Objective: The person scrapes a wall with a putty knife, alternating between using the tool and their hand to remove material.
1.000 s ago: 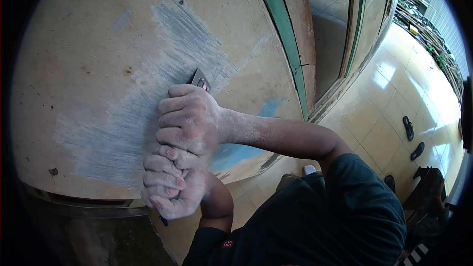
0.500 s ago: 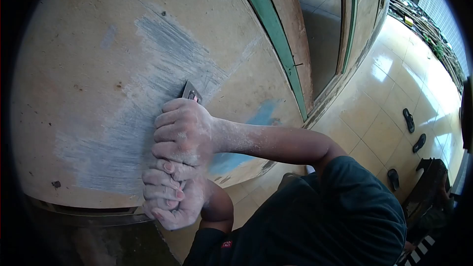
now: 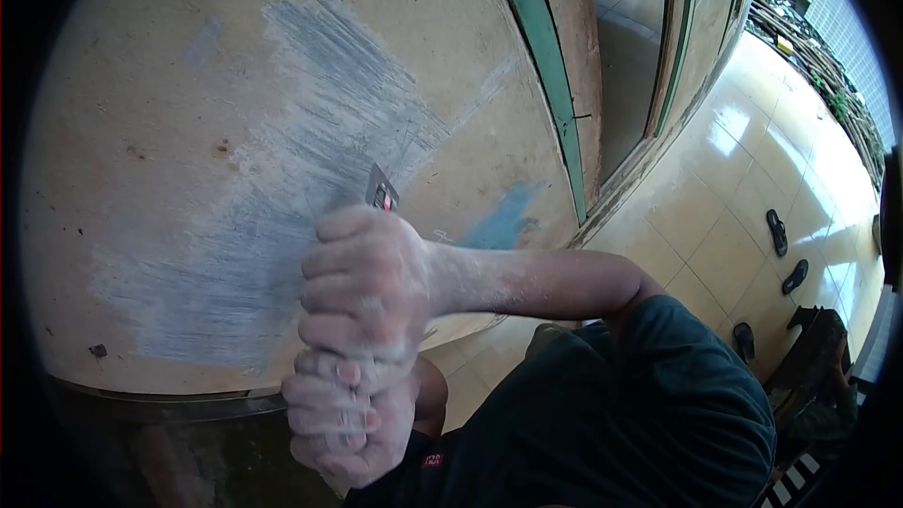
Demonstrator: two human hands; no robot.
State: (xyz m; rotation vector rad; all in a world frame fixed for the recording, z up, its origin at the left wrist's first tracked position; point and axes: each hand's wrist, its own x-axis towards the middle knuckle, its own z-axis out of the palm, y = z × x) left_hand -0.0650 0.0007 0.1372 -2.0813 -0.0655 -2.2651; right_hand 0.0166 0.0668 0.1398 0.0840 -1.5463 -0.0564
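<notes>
My right hand, coated in pale dust, is closed in a fist around a flat metal scraper. Only one dark end of the scraper, with a small red and white marking, sticks out above that fist. Directly below, pressed against it, my left hand is also closed, its fingers wrapped round; the scraper's rest is hidden inside both hands. They are in front of a cream wall that carries a broad grey, scratched area. My hands are slightly blurred, and contact between scraper and wall cannot be made out.
A green strip edges a doorway right of the wall, with a blue patch near it. Black sandals lie on the shiny tiled floor. A dark wooden piece stands lower right, beside part of another person. Sticks lie beyond.
Both closed hands and the scraper have moved down and slightly right across the wall. The grip looks the same. The view has shifted a little.
</notes>
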